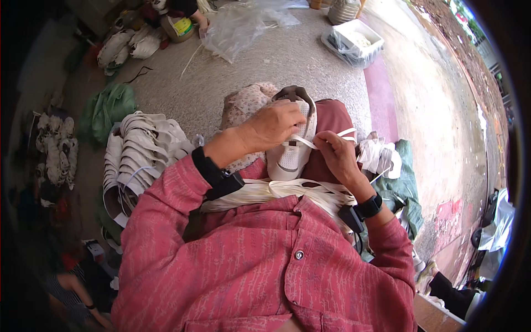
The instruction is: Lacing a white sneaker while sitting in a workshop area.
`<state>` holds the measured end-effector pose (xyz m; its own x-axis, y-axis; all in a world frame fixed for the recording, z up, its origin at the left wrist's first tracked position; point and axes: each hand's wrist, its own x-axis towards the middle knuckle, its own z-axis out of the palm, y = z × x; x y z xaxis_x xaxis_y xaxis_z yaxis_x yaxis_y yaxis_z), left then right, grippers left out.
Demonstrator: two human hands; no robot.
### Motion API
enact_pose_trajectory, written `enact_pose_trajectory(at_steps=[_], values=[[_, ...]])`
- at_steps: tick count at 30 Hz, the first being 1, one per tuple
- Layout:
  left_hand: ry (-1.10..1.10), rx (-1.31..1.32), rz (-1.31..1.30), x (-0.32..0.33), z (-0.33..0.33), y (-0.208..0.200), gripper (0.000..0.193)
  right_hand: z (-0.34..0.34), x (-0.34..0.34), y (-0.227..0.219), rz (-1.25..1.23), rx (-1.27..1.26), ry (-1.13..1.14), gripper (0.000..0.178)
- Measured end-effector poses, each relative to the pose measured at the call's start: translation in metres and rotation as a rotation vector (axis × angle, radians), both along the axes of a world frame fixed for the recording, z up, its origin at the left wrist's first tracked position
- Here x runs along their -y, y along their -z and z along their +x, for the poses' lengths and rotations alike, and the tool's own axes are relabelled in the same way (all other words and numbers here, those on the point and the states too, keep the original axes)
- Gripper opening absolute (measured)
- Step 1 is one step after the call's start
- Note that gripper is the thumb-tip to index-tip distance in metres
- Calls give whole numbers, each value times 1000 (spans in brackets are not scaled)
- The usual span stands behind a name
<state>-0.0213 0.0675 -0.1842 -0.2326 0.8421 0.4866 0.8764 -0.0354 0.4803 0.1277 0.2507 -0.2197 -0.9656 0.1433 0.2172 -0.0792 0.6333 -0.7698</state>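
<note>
A white shoe upper (pixel 287 160) with a brown collar lies across my lap, toe toward me. My left hand (pixel 271 126) is closed over its left side near the eyelets, fingers bent; the fingertips are partly hidden. From the front of the shoe opening a flat white shoelace (pixel 303 141) runs right into my right hand (pixel 338 156). That hand pinches the lace between thumb and fingers, just right of the shoe, and a loose end sticks out beyond it. Across my lap, below the toe, lies a thick bundle of cream laces (pixel 282 190).
Stacked white shoe uppers (pixel 146 146) stand at my left beside a green sack (pixel 110 110). More white pieces (pixel 378 157) lie at my right on green sheeting (pixel 406 188). Ahead are clear plastic sheeting (pixel 238 30), a white tub (pixel 359 40) and another person's hand (pixel 203 26).
</note>
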Motion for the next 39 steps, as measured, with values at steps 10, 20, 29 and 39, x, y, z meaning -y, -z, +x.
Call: enact_pose_trajectory(at_steps=[10,20,29,39], values=[[-52,297,-163,-23,7,6,11,2,-6,-1,-207,181,-49,18],[8,457,-188,-23,1,11,9,-12,0,-8,-608,329,13,18],[33,276,-106,-18,3,18,9,-16,-4,-40,15,171,-49,29],[-7,80,-41,-15,16,14,12,-42,-31,-45,374,13,-374,43]])
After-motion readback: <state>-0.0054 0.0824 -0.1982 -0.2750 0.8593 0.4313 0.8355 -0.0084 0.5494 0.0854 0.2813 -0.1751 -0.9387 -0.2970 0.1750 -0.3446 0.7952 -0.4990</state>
